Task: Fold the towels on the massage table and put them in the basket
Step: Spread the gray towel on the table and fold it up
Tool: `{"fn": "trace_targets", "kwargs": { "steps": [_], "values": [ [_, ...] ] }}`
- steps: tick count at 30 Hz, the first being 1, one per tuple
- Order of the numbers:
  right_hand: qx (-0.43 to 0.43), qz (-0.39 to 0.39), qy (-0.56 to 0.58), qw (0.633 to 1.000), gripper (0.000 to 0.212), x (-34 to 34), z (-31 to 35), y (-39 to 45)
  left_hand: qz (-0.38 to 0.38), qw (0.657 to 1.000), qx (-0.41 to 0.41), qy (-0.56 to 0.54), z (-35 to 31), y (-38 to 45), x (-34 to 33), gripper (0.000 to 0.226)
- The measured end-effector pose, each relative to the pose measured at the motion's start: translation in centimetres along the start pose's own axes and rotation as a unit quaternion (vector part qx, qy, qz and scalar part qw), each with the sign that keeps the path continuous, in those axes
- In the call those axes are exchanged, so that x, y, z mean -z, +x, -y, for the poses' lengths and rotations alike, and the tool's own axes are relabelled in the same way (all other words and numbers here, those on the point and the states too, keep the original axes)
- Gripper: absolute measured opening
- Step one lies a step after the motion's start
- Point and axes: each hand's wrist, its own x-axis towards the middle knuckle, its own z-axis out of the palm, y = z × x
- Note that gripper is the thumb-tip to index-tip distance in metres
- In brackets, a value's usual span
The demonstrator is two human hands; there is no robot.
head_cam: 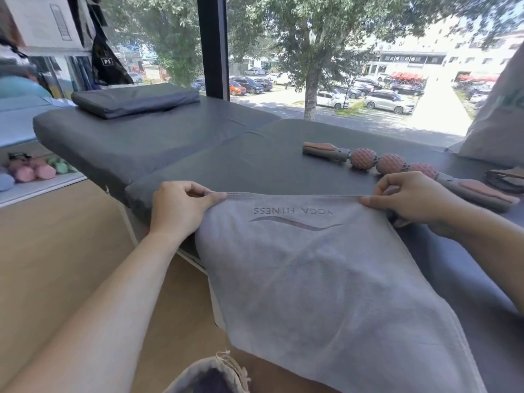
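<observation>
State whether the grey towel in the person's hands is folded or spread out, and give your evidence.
Spread out. The grey towel lies as one flat layer; the left hand and right hand pinch its far corners, logo fully visible.

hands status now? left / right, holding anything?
Left hand: closed, pinching the far-left corner of the grey towel.
Right hand: closed, pinching the towel's far-right corner.

"YOGA FITNESS" is stitched upside down on the grey towel [326,279], above a wavy line. "PS" is printed on a small patch on the dark bag [109,62] hung far left.
</observation>
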Motion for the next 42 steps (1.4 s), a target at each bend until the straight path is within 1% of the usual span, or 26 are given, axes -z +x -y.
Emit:
{"fn": "trace_targets", "kwargs": {
  "steps": [5, 7, 10, 11, 12, 14, 16, 18, 20, 22, 23, 24, 25, 26, 27, 28, 29, 30, 31, 32, 33, 36, 38, 40, 41, 42],
  "values": [
    [0.007, -0.027, -0.003, 1.0, 0.03, -0.4, 0.0, 0.0, -0.013, 1.0, 0.019, 0.022, -0.3, 0.4, -0.5, 0.033],
    [0.006, -0.012, -0.003, 1.0, 0.031, -0.3, 0.1, -0.2, -0.022, 0.999, 0.01, 0.048, -0.3, 0.5, -0.9, 0.037],
    [-0.002, 0.04, -0.031, 0.999, 0.029, 0.0, 0.2, -0.4, -0.026, 0.997, -0.007, 0.068, -0.4, 0.6, -1.2, 0.042],
    [0.001, 0.04, -0.034, 0.999, 0.026, 0.2, 0.2, -0.3, -0.024, 0.997, -0.012, 0.068, -0.5, 0.6, -1.2, 0.043],
    [0.01, 0.029, -0.032, 0.999, 0.022, 0.4, 0.1, -0.2, -0.024, 0.997, -0.021, 0.065, -0.5, 0.6, -1.2, 0.044],
    [0.032, -0.03, -0.045, 0.998, 0.016, 0.9, -0.5, 0.3, -0.033, 0.997, -0.046, 0.048, -0.7, 0.3, -1.2, 0.049],
    [0.046, -0.095, -0.123, 0.987, 0.015, 1.6, -1.2, 0.9, -0.043, 0.995, -0.089, 0.029, -1.1, 0.0, -1.3, 0.056],
    [0.033, -0.127, -0.213, 0.968, 0.017, 2.5, -2.0, 1.2, -0.033, 0.987, -0.154, 0.034, -2.1, -1.0, -1.4, 0.049],
    [0.003, -0.125, -0.275, 0.953, 0.018, 3.2, -2.5, 1.0, 0.004, 0.976, -0.214, 0.041, -3.4, -2.3, -1.7, 0.034],
    [-0.012, -0.138, -0.342, 0.929, 0.023, 3.3, -2.3, 0.4, 0.062, 0.965, -0.252, 0.043, -4.9, -3.9, -2.2, 0.024],
    [0.0, -0.157, -0.376, 0.913, 0.028, 3.3, -2.0, 0.0, 0.111, 0.959, -0.257, 0.047, -5.4, -4.7, -2.6, 0.024],
    [0.027, -0.186, -0.397, 0.898, 0.031, 3.3, -1.5, -0.4, 0.169, 0.949, -0.258, 0.069, -5.8, -5.4, -3.0, 0.03],
    [0.065, -0.211, -0.397, 0.891, 0.032, 3.1, -0.9, -0.8, 0.225, 0.931, -0.263, 0.115, -5.9, -6.0, -3.5, 0.041],
    [0.102, -0.217, -0.373, 0.896, 0.03, 3.0, -0.2, -1.3, 0.271, 0.908, -0.267, 0.177, -5.9, -6.4, -3.9, 0.053],
    [0.129, -0.196, -0.325, 0.916, 0.026, 2.7, 0.3, -1.6, 0.302, 0.885, -0.262, 0.238, -5.9, -6.8, -4.3, 0.063],
    [0.142, -0.137, -0.267, 0.943, 0.026, 2.1, 0.6, -1.9, 0.318, 0.87, -0.25, 0.28, -5.8, -7.0, -4.6, 0.069],
    [0.149, -0.044, -0.239, 0.958, 0.032, 1.2, 0.7, -2.3, 0.327, 0.863, -0.237, 0.303, -5.9, -7.0, -4.7, 0.073],
    [0.153, 0.062, -0.259, 0.952, 0.043, 0.2, 0.6, -2.6, 0.333, 0.862, -0.223, 0.311, -5.9, -6.9, -4.7, 0.077],
    [0.153, 0.147, -0.301, 0.93, 0.055, -0.7, 0.0, -2.6, 0.337, 0.862, -0.212, 0.315, -6.0, -6.8, -4.7, 0.079],
    [0.145, 0.196, -0.338, 0.909, 0.063, -1.2, -0.6, -2.2, 0.337, 0.862, -0.202, 0.321, -6.1, -6.5, -4.8, 0.08],
    [0.126, 0.22, -0.361, 0.897, 0.068, -1.3, -0.8, -1.8, 0.334, 0.863, -0.193, 0.327, -6.1, -6.3, -4.9, 0.081],
    [0.053, 0.24, -0.403, 0.882, 0.074, 0.3, -0.3, -0.8, 0.318, 0.864, -0.173, 0.349, -6.0, -6.1, -5.3, 0.078],
    [0.026, 0.261, -0.424, 0.867, 0.076, 1.6, 0.2, -0.8, 0.284, 0.873, -0.176, 0.356, -6.1, -6.3, -5.4, 0.075],
    [0.013, 0.277, -0.434, 0.857, 0.077, 2.7, 0.5, -1.4, 0.219, 0.881, -0.221, 0.357, -6.7, -7.0, -5.2, 0.072],
    [0.012, 0.271, -0.437, 0.858, 0.077, 3.0, 0.4, -1.6, 0.203, 0.876, -0.26, 0.352, -7.1, -7.8, -5.2, 0.074],
    [0.014, 0.257, -0.436, 0.863, 0.077, 3.2, 0.2, -1.7, 0.216, 0.864, -0.299, 0.342, -7.7, -8.9, -5.4, 0.078]
  ]
}}
